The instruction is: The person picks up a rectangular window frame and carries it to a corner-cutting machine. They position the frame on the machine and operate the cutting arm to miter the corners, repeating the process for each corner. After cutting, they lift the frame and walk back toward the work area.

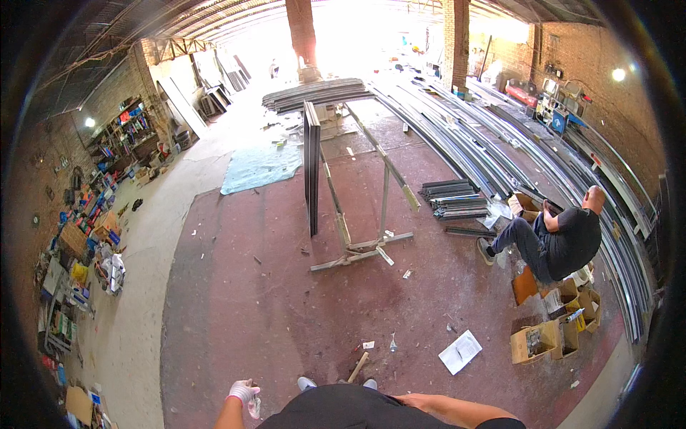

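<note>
My left hand (244,391), in a white and pink work glove, hangs low beside my body. Its fingers look curled, and a pale, limp piece (254,408) dangles below them; its kind is too small to tell. My right forearm (450,409) bends in to my waist, where the hand is hidden against my dark shirt. Ahead of me a metal stand (346,232) rests on the dark red floor covering, with dark frame panels (312,171) standing upright against its left side.
On the right a person (564,239) sits among cardboard boxes (536,342) and long metal profiles (457,129). A paper sheet (459,352) and a wooden piece (359,367) lie near my feet. Tools and clutter (89,222) line the left wall. A light blue sheet (261,170) is spread beyond.
</note>
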`<state>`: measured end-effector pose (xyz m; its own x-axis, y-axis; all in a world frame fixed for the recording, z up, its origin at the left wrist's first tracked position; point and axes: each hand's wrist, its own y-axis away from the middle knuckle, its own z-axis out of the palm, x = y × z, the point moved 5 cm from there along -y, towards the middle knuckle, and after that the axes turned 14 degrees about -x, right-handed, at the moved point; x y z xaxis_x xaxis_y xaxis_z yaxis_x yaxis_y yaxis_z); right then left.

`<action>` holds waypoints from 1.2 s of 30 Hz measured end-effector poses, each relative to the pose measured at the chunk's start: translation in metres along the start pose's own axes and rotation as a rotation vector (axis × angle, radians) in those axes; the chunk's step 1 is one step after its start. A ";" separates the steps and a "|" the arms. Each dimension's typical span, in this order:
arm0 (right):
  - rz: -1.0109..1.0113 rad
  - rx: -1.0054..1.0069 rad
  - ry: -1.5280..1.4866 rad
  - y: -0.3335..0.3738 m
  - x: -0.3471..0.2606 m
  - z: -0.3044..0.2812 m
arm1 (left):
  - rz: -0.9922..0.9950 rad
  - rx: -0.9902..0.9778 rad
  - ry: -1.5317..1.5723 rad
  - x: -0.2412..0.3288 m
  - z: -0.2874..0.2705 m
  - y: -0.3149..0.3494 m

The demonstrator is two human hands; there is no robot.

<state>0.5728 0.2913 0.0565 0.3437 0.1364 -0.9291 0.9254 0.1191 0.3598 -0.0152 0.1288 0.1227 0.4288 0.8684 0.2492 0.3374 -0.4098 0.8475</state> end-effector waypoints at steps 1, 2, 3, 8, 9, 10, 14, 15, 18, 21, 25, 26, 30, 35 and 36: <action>0.187 -0.002 0.011 0.000 0.000 -0.002 | -0.036 0.018 0.024 -0.011 0.001 -0.003; 0.301 0.007 0.039 0.000 0.000 -0.004 | -0.076 0.028 0.030 -0.025 0.002 -0.009; 0.392 0.010 0.097 -0.001 0.002 -0.004 | -0.115 0.040 0.036 -0.042 0.005 -0.016; 0.327 0.005 -0.113 -0.012 0.030 0.009 | -0.137 -0.008 0.056 -0.113 0.017 -0.054; 0.273 0.032 -0.141 -0.011 0.034 0.009 | -0.106 0.010 0.006 -0.117 0.018 -0.056; 0.213 0.049 -0.177 -0.010 0.035 0.008 | -0.130 0.011 -0.043 -0.119 0.020 -0.055; 0.220 0.092 -0.411 -0.002 0.037 0.004 | -0.172 -0.016 0.181 -0.110 0.028 -0.045; 0.205 0.094 -0.498 -0.002 0.037 0.006 | -0.148 -0.004 0.189 -0.104 0.028 -0.044; 0.329 0.135 -0.621 -0.001 0.048 0.015 | -0.065 0.008 0.217 -0.090 0.027 -0.052; 0.111 0.085 -0.806 -0.007 0.055 0.031 | 0.008 0.010 0.228 -0.085 0.027 -0.067; 0.130 0.281 -0.684 -0.012 0.064 0.034 | -0.049 -0.003 0.185 -0.090 0.029 -0.080; -0.006 0.284 -0.615 -0.012 0.053 0.031 | -0.081 -0.019 0.140 -0.092 0.029 -0.080; -0.192 0.338 -0.718 -0.007 0.017 0.025 | -0.111 -0.008 0.026 -0.093 0.023 -0.076; 0.059 0.574 -0.699 -0.010 0.041 0.027 | -0.109 0.001 -0.055 -0.087 0.014 -0.070; 0.198 0.588 -0.670 -0.010 0.060 0.031 | -0.088 -0.003 -0.034 -0.084 0.014 -0.071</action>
<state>0.5887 0.2681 -0.0052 0.3554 -0.5204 -0.7765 0.7089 -0.3913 0.5867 -0.0639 0.0808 0.0352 0.4259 0.8910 0.1573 0.3729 -0.3312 0.8667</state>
